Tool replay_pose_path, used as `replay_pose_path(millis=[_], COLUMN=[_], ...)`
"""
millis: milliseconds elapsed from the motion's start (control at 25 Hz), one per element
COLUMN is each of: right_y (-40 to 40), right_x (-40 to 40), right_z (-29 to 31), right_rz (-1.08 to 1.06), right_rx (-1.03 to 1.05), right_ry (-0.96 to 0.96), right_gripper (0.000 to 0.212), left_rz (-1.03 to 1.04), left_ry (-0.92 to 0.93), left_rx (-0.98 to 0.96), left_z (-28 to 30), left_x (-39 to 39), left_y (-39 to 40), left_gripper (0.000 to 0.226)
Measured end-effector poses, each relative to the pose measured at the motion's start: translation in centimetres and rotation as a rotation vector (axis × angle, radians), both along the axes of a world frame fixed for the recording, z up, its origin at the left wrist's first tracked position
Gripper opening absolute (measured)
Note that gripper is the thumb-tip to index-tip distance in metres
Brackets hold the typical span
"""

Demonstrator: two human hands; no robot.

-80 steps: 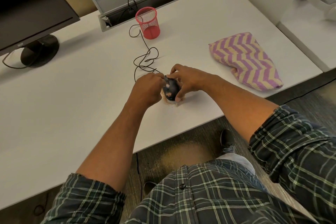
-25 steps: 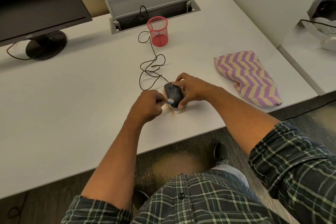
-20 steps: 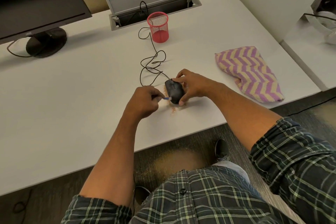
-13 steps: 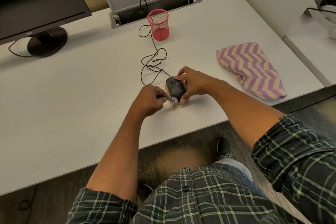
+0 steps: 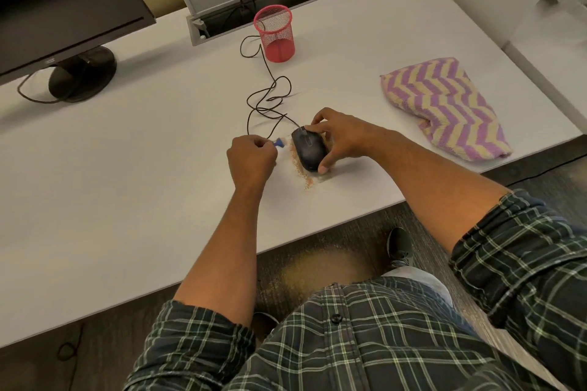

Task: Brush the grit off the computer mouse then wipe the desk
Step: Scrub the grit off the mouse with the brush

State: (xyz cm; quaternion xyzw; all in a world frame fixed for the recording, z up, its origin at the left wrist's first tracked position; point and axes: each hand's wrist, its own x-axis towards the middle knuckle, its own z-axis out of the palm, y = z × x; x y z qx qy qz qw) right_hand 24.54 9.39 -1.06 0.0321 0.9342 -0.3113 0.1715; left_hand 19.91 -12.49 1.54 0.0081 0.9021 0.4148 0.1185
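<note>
On the desk point(image 5: 127, 200), the mouse point(image 5: 309, 151) lies between both hands, grit point(image 5: 301, 173) beside it; a cloth point(image 5: 444, 108) lies right, a mesh cup point(image 5: 275, 33) behind, a monitor point(image 5: 63, 6) far left.

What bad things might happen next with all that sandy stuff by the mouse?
The grit lies on the desk close to its front edge, so wiping toward the body may push it onto the floor. The mouse, gripped by the right hand, sits partly on the pile, so grains may stick underneath. The brush in the left hand might snag the looped cable.
</note>
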Motion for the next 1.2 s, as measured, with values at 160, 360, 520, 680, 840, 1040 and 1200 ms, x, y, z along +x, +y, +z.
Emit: replay_pose_path(millis=[160, 360, 520, 680, 840, 1040, 1200], right_y=[0.0, -0.1, -0.1, 0.1, 0.2, 0.3, 0.3], right_x=[0.0, 0.2, 0.0, -0.1, -0.2, -0.3, -0.3], right_z=[0.0, 0.1, 0.0, -0.4, -0.8, -0.8, -0.7], right_rz=[-0.002, -0.007, -0.003, 0.006, 0.003, 0.004, 0.002], right_rx=[-0.003, -0.011, 0.003, 0.004, 0.005, 0.006, 0.006], right_ry=[-0.001, 0.005, 0.001, 0.002, -0.003, -0.003, -0.006], right_gripper=[0.106, 0.106, 0.104, 0.106, 0.112, 0.112, 0.112], left_rz=[-0.111, -0.108, -0.042, -0.020, -0.002, -0.046, -0.054], left_ry=[-0.118, -0.064, -0.005, -0.097, 0.020, -0.034, -0.032], left_rx=[0.039, 0.070, -0.027, 0.039, -0.072, -0.108, -0.061], left_z=[0.3, 0.1, 0.0, -0.1, 0.3, 0.3, 0.0], left_x=[-0.4, -1.0, -1.2, -1.5, -2.1, -2.1, -2.3], left_y=[0.9, 1.4, 2.2, 2.7, 3.0, 3.1, 3.0], left_gripper=[0.020, 0.020, 0.025, 0.021, 0.014, 0.012, 0.015])
